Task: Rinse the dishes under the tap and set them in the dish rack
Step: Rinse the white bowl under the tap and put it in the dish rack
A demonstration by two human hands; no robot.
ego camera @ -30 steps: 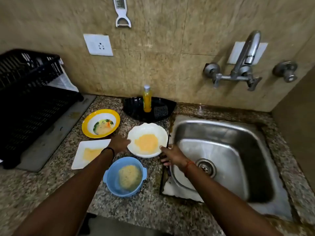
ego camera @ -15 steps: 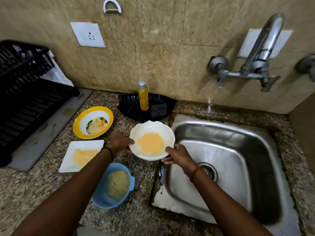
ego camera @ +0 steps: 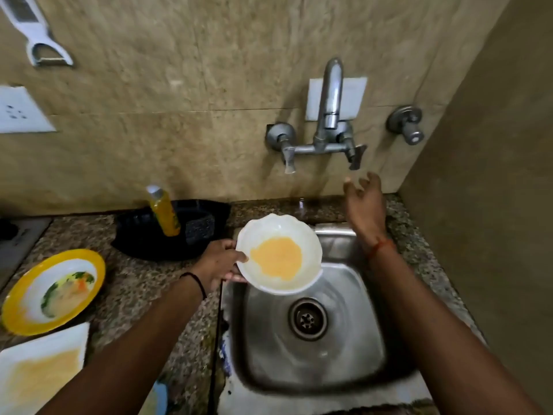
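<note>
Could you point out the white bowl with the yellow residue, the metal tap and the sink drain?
White scalloped bowl with yellow residue (ego camera: 278, 254): head view, on the residue inside.
Metal wall tap (ego camera: 330, 94): head view, on the upright spout.
Round metal sink drain (ego camera: 308, 319): head view, on the strainer.

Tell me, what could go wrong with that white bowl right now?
1. Only the left hand holds the white bowl, pinching its rim over the sink; it might tip and spill its orange residue, or slip and drop.
2. The right hand is open and reaching up toward the tap handle. If the water comes on hard, it could splash off the bowl onto the counter.
</note>
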